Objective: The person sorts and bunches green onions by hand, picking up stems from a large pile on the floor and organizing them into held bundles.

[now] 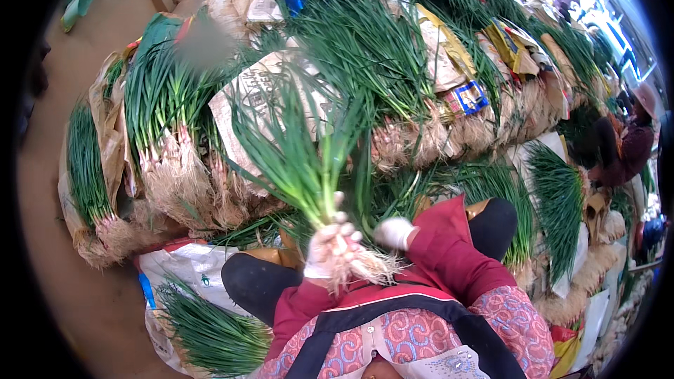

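Observation:
My left hand, in a pale glove, is closed round the lower stems of a bunch of green garlic. Its long leaves fan upward and away from me, while the pinkish-white bulbs and stringy roots stick out below my fingers toward the right. Just right of the bunch is my right hand, also in a pale glove. Its fingers look curled beside some hanging leaves; what they hold, if anything, is hidden. Loose leaves lie beyond my hands, between my knees and the stacked bundles.
Rooted bundles stand in a row ahead, with sacking among them. More greens lie on a white sack at my left and in a bundle at my right. Another person sits far right. Brown floor runs along the left.

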`<state>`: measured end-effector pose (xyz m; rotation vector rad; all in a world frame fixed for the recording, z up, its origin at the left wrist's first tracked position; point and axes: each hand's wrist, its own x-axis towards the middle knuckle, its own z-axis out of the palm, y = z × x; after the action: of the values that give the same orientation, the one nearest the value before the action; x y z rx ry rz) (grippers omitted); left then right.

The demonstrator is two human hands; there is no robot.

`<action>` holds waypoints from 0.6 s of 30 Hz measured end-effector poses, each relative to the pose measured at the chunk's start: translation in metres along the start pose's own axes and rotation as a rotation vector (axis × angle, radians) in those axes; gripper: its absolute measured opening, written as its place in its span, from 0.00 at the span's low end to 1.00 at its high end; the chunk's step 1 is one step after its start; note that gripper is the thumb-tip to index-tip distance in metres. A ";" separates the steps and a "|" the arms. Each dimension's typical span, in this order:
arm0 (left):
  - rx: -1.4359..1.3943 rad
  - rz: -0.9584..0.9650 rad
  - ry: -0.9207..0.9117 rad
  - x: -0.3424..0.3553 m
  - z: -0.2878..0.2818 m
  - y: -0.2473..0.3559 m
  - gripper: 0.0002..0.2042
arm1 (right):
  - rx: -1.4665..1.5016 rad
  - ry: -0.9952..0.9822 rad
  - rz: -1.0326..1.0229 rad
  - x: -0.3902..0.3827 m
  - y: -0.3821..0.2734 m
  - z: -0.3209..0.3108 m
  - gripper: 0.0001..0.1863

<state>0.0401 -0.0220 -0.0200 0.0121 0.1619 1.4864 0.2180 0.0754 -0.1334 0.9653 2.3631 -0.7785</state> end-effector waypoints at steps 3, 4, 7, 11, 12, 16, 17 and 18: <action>-0.206 0.088 -0.431 -0.003 0.021 0.017 0.33 | -0.093 -0.227 -0.029 -0.009 -0.001 0.047 0.15; -0.266 0.153 -0.529 -0.008 0.027 0.022 0.34 | -0.107 -0.242 -0.014 -0.016 -0.009 0.031 0.15; -0.188 0.215 -0.520 -0.004 0.035 0.027 0.34 | 0.147 0.338 -0.114 -0.026 -0.007 -0.044 0.17; 0.003 0.108 -0.159 0.018 0.017 0.011 0.30 | 0.344 1.305 -0.059 0.011 0.026 -0.133 0.12; 0.039 0.072 -0.050 0.023 0.003 0.007 0.28 | 0.322 1.450 -0.001 0.018 0.037 -0.152 0.11; 0.008 -0.053 0.108 0.039 -0.039 -0.009 0.19 | 0.027 0.946 0.563 0.047 0.121 -0.156 0.10; 0.030 -0.081 0.100 0.042 -0.041 -0.011 0.19 | 0.046 0.965 0.509 0.052 0.143 -0.151 0.10; 0.052 -0.090 0.101 0.043 -0.044 -0.009 0.19 | 0.095 1.023 0.446 0.053 0.136 -0.153 0.10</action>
<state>0.0471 0.0157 -0.0685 -0.0286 0.2794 1.3933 0.2530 0.2809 -0.0975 2.2299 2.6816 -0.2086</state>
